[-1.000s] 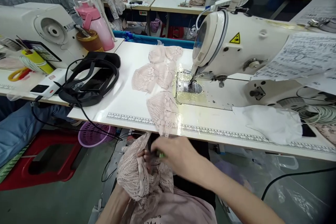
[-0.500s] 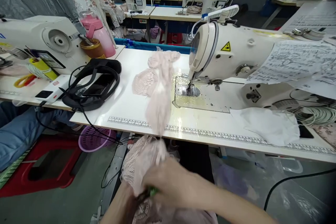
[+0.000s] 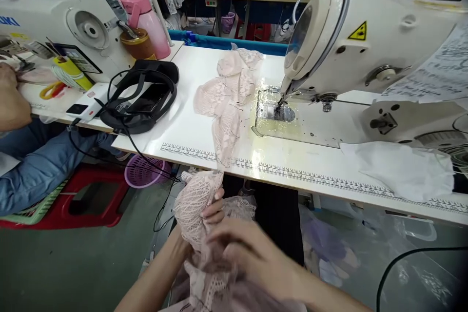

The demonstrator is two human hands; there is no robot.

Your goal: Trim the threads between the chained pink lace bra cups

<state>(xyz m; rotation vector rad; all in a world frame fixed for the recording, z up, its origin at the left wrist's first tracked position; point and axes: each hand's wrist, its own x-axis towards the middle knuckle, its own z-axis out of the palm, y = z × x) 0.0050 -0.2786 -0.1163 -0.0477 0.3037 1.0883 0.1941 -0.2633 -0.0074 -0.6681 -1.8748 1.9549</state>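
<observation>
The left hand (image 3: 213, 210) has its fingers curled over the edge of a cup-shaped lace piece (image 3: 192, 204), gripping it just off the near side of the table. The right hand (image 3: 252, 256) is bent over the loose folds just right of it; blur hides whether its fingers are closed on cloth or hold anything. With the two hands so close, a hard pull from the right one could stretch the open mesh or twist the piece out of the left grip, and slack folds below could slide toward the floor.

Farther out, a lace strip (image 3: 223, 97) lies on the white table (image 3: 183, 122), its near end at the ruled edge, close above the held piece. If the two are joined, a sharp tug could drag the strip over that edge and snag it. To its right stands the sewing machine (image 3: 325, 44); lace swung that way might catch at the needle. On the left, the dangling black cable (image 3: 135, 144) could hook trailing cloth.
</observation>
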